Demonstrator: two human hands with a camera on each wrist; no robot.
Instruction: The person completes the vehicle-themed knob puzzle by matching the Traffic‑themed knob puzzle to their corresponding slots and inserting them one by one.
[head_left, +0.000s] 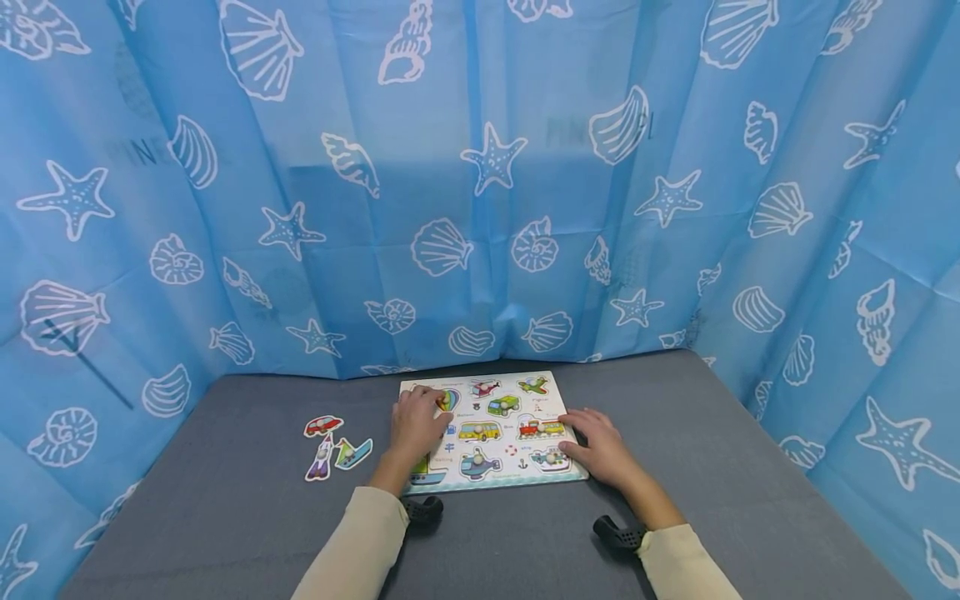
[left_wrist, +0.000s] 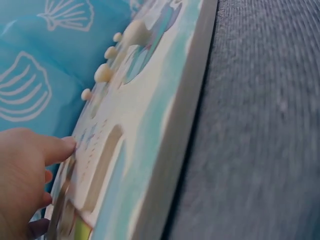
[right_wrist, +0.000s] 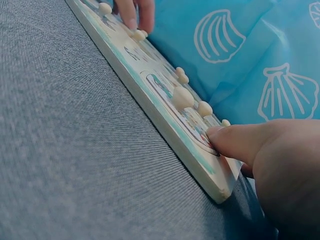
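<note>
From here, the board point(head_left: 508, 435) lies under both hands. The left hand point(head_left: 417, 422) meets the balloon point(head_left: 451, 400); whether its fingers pinch, I can't tell. The right hand point(head_left: 603, 450) rests loosely. The rocket point(head_left: 321, 458), pointing away lengthwise, lies left, nearer the left hand.

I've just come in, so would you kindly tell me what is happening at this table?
A person is working on a knobbed picture puzzle board on a table. The left hand is at the balloon, though its grip is unclear, and the right hand touches the board's right side near the train. A car, a rocket and a boat lie left of the board.
</note>
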